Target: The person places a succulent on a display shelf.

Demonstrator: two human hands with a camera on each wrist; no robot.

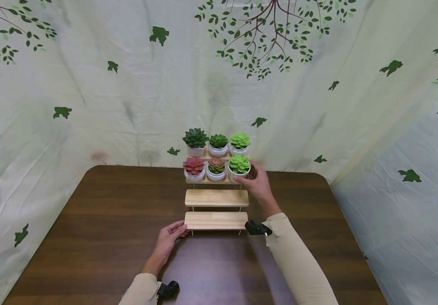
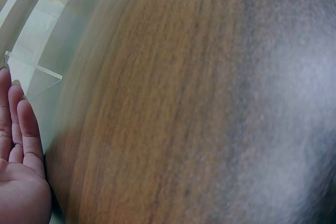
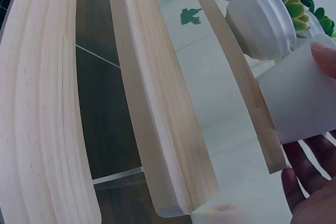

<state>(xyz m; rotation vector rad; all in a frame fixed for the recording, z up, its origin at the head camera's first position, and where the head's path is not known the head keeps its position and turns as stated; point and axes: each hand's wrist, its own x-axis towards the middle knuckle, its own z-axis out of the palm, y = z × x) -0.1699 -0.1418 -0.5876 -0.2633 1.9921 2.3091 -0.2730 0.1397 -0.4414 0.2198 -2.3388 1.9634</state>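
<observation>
A tiered stand with wooden shelves (image 1: pixel 216 198) stands at the middle of the table. My right hand (image 1: pixel 260 186) holds a bright green potted succulent (image 1: pixel 239 164) at the right end of its third shelf up. The right wrist view shows that white pot (image 3: pixel 302 98) over the shelf end, with the thumb on one side and fingers on the other. My left hand (image 1: pixel 168 240) is at the left end of the lowest shelf (image 1: pixel 216 221), fingertips right at its edge. In the left wrist view its fingers (image 2: pixel 31 135) are straight, beside a clear stand support (image 2: pixel 48 72).
On the same shelf stand a red succulent (image 1: pixel 194 166) and a red-green one (image 1: pixel 216 166). Behind them, the top shelf bears a dark green succulent (image 1: pixel 195 138) and two others. A leaf-patterned curtain (image 1: pixel 158 93) hangs behind the brown table (image 1: pixel 127 212).
</observation>
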